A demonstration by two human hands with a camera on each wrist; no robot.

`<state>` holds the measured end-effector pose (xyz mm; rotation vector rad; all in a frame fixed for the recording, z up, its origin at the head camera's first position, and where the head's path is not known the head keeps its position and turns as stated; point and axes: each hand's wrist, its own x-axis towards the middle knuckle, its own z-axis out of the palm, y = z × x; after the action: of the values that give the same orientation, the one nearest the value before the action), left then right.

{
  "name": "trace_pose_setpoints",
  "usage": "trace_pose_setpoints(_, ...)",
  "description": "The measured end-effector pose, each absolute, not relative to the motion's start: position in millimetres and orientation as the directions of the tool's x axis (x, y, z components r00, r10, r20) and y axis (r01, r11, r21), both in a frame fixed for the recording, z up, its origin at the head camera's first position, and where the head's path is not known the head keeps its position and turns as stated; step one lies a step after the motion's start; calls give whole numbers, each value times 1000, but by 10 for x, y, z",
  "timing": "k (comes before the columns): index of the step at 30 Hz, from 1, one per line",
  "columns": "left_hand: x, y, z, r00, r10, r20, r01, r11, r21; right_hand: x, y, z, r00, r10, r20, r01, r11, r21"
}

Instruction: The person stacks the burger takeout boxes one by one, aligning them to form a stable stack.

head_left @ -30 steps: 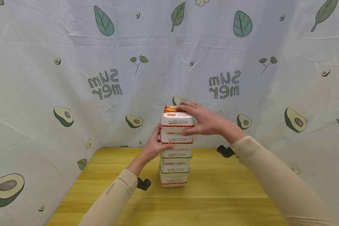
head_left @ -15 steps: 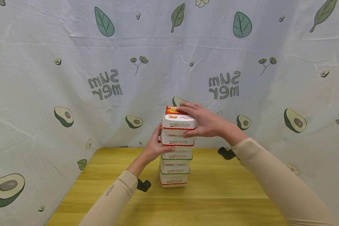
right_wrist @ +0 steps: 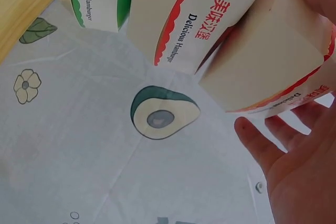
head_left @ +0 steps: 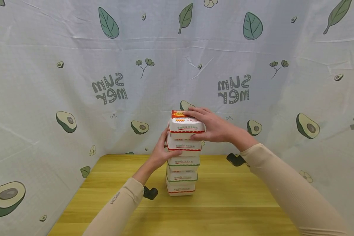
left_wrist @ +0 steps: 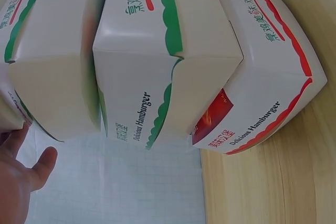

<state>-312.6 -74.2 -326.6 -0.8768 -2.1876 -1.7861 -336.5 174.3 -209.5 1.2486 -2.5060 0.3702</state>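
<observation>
A tall stack of several white cardboard hamburger boxes stands in the middle of the table, slightly uneven. The top hamburger box [head_left: 186, 128], red-trimmed with a red picture on its lid, is gripped by my right hand [head_left: 216, 126]. Its thumb lies along the front and the fingers go over the lid and far side. My left hand [head_left: 158, 153] holds the second hamburger box [head_left: 184, 145] at its left side, thumb across the front, fingers partly hidden. Below are two green-trimmed boxes [left_wrist: 136, 66] and a red-trimmed bottom box [left_wrist: 262, 77].
The wooden table [head_left: 230, 196] extends around the stack. A pale curtain [head_left: 171, 49] printed with avocados and leaves hangs close behind and at the sides. Dark wrist camera mounts [head_left: 236, 159] stick out near both sleeves.
The upper two boxes shifted slightly right and down with both hands, then back a little left and up. Both hands keep their holds; the lower boxes stay nearly still.
</observation>
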Motion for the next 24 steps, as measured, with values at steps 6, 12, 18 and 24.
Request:
trace_pose_setpoints(6,-3148,-737,-3274,-817,304,490,539,101,836,-3395,1735,-2099,-567,-724,394,-808,583,-91)
trace_pose_setpoints(12,-3149,-727,-3275,-817,301,492,539,93,837,-3398,1723,-2093,-566,-724,394,-809,581,-94)
trace_pose_setpoints(18,-3329,-724,-3397,-822,313,475,526,97,845,-3407,1725,-2098,-570,-726,385,-807,583,-95)
trace_pose_setpoints(24,-3456,-724,-3516,-821,304,483,530,94,842,-3425,1725,-2110,-571,-724,388,-807,582,-101)
